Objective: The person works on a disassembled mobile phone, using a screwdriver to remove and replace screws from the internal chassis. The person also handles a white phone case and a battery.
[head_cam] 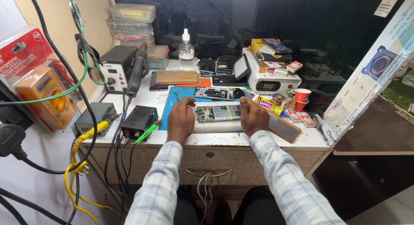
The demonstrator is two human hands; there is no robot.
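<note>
The tabletop (pixel 302 141) is packed, with only a thin bare strip along the near edge, so I'd say any wide sweep right could knock over the red cups (pixel 300 97). The opened phone (pixel 217 113) lies on a white pad between both hands. Left hand (pixel 181 120) and right hand (pixel 253 117) are loosely curled, fingertips pinning its ends; a slip could shove it off the pad.

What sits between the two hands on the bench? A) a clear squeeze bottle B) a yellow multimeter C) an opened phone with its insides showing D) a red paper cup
C: the left hand and right hand flank an opened phone lying flat on a white block, each at one end of it.
</note>
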